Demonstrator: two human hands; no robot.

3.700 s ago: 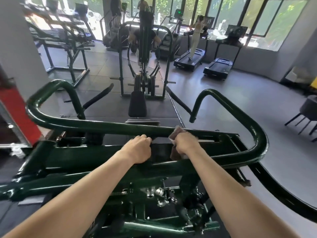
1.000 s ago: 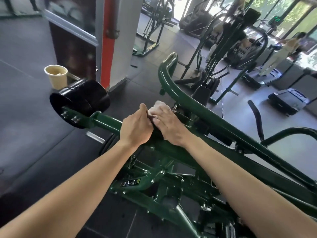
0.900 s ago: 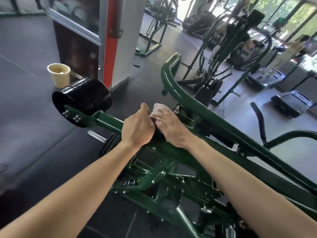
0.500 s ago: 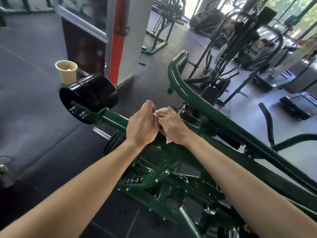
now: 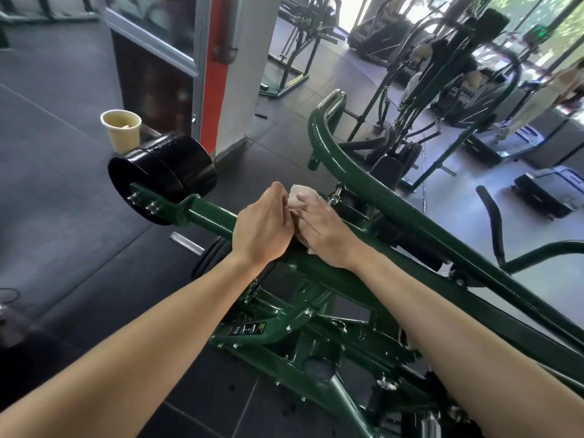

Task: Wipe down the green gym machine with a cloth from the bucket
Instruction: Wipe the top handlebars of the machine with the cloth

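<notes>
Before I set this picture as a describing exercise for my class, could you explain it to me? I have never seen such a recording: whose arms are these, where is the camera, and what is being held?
There is one picture, taken by a wide-angle camera worn on a person's head. It looks forward and down, so the two bare arms are the wearer's own. No robot is involved. The person leans over a green gym machine. The right hand presses a pale cloth flat onto the machine's slanted beam. The left hand curls over the same beam, right beside the cloth. Whether it also pinches the cloth is hidden. At the beam's far end sits a black drum-shaped part, and behind that is a paper cup. Other gym equipment fills the background.
</notes>
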